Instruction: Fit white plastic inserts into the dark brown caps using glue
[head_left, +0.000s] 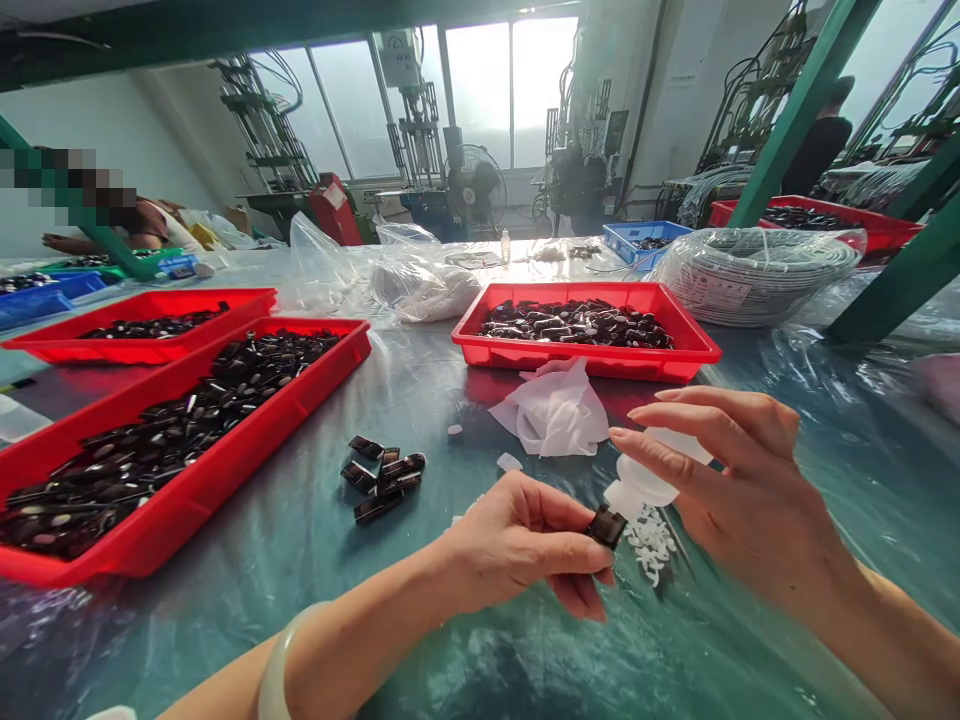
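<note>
My left hand (525,545) pinches a small dark, glossy plastic part (606,527) between thumb and fingers. Close beside that part, my right hand (750,490) has its fingers curved about a translucent white plastic bottle (646,483). The bottle's narrow end meets or nearly meets the dark part; its far side is hidden by the fingers, and the right thumb is mostly out of sight. Below the bottle lies a small heap of white plastic bits (651,545). Left of my hands, several dark parts (381,478) sit in a loose pile on the table.
A red tray (585,362) of dark parts stands ahead, with crumpled white wrapping (559,410) before it. Another full red tray (247,480) fills the left. Bagged coiled cable (757,280) lies back right, near a green post (892,270). A person's arm shows far left.
</note>
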